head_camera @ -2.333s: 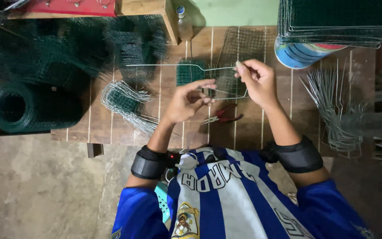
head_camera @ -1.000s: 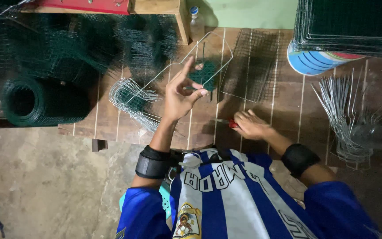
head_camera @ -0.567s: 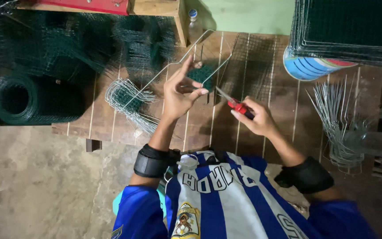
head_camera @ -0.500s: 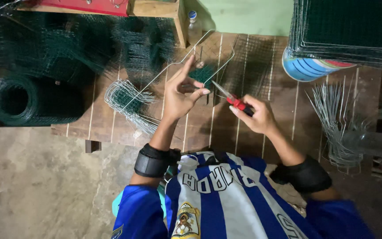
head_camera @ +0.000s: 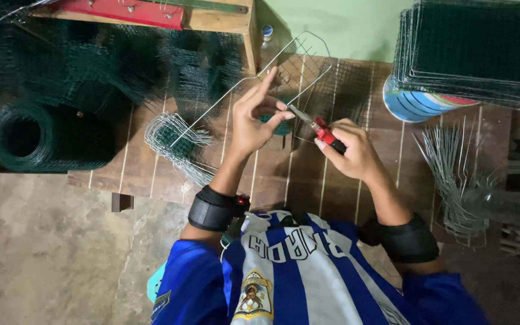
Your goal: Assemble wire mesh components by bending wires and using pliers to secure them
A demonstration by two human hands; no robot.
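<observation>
Far left of the frame, a dark green mesh roll (head_camera: 43,135) lies on its side, well apart from both hands, with a bundle of bent wire pieces (head_camera: 173,141) nearer the centre on the wooden plank table (head_camera: 151,180). At centre the left hand (head_camera: 254,120) pinches a bent wire frame (head_camera: 284,72) between thumb and fingers, forefinger raised; the frame's long axis runs diagonally from lower left up to a rounded end at upper centre. Just right of it, the right hand (head_camera: 350,153) is closed around red-handled pliers (head_camera: 317,126), their nose pointing up-left at the pinched spot, almost touching.
</observation>
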